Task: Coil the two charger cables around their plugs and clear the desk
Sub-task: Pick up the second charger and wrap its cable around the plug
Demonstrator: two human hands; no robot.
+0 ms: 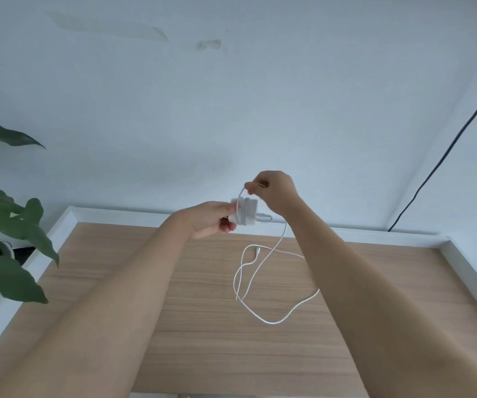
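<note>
My left hand [212,220] holds a white charger plug [245,211] in the air above the far edge of the wooden desk [116,282]. A few turns of white cable wrap around the plug. My right hand [274,192] pinches the cable just above the plug, fingers closed on it. The rest of the white cable [274,320] hangs down from the plug and lies in loose loops on the desk, its small connector end [257,250] near the middle. I see only one charger in this view.
A white raised rim [403,235] borders the desk at the back and sides. A leafy green plant [7,248] stands at the left edge. A dark cord [443,156] runs down the pale wall at the right.
</note>
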